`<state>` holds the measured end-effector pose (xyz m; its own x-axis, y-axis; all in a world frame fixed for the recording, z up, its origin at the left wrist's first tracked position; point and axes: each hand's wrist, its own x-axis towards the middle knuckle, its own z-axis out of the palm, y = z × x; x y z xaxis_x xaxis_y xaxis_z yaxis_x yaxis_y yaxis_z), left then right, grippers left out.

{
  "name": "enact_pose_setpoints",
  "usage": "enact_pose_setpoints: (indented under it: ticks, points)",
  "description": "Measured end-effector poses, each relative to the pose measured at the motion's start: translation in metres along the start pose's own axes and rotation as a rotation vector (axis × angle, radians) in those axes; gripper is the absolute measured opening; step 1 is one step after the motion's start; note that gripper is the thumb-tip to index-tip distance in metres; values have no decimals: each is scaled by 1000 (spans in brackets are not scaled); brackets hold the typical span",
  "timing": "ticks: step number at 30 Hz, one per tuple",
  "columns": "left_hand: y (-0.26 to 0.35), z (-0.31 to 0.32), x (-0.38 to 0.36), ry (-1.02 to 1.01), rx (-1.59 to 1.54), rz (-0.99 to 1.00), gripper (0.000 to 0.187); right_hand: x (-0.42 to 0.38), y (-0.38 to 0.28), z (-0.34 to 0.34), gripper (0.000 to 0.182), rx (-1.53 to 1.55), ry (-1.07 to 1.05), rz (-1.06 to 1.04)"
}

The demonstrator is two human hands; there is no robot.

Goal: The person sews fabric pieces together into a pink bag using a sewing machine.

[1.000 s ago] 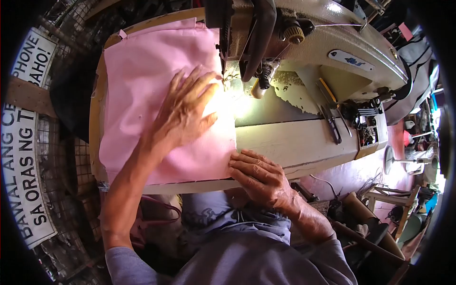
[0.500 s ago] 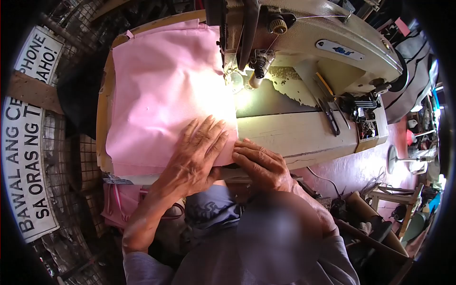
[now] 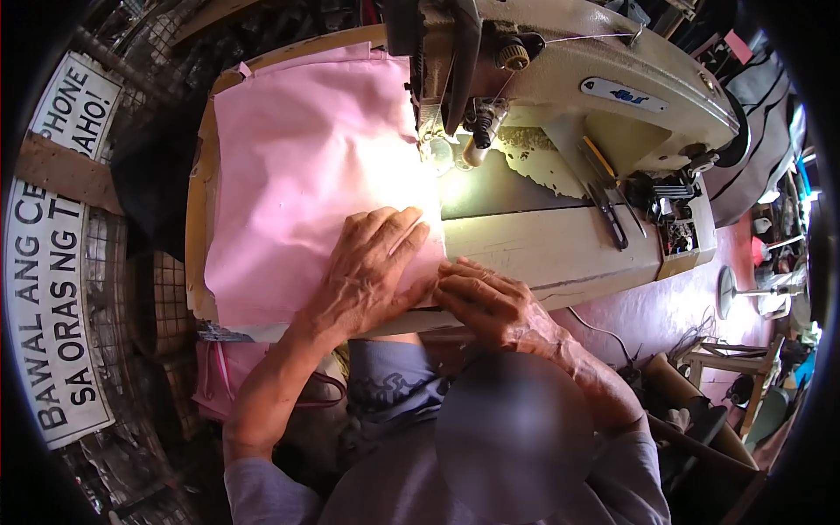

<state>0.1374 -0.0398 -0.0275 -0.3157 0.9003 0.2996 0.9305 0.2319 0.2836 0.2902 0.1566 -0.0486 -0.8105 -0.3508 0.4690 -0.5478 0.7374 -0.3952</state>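
A large pink fabric piece (image 3: 297,166), in more than one layer, lies on the sewing machine's bed with its right edge by the needle area. My left hand (image 3: 372,267) rests on its lower right part, palm down, fingers laid on the cloth and thumb stretched toward the other hand. At the lower right corner my right hand (image 3: 490,302) has its fingers pressed together on the fabric's edge; its thumb is hidden. The sewing machine (image 3: 569,70) stands over the cloth, its lamp glaring on the pink surface. The needle cannot be made out in the glare.
Dark-handled scissors (image 3: 610,214) and a yellow-handled tool (image 3: 598,157) lie on the machine bed at the right. A small parts box (image 3: 678,232) sits at its end. Below the table hangs pink material (image 3: 232,376). A lettered sign (image 3: 52,324) is on the left mesh.
My left hand's fingers have drawn in a little and its thumb now lies on the fabric near my right hand. The whole view has shifted slightly; the cloth keeps its place by the machine.
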Motion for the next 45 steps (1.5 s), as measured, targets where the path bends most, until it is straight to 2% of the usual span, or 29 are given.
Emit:
enact_pose_setpoints:
  ticks: [10,18,30,37,41,45]
  points:
    - [-15,3,9,-11,108,6,57,19,15,-14,62,-72,-84,-64]
    - [-37,-1,29,-20,176,-9,57,38,40,-16,50,-73,-67,-71]
    - [-70,-1,60,31,70,13,61,59,78,-15,42,-21,-59,-25]
    - [-93,2,75,-79,44,-25,54,72,93,-13,38,-40,-112,73]
    - [-100,5,77,-35,56,-9,52,71,97,-7,34,-82,-38,85]
    - [-96,10,72,102,79,84,45,78,96,-14,34,45,25,110]
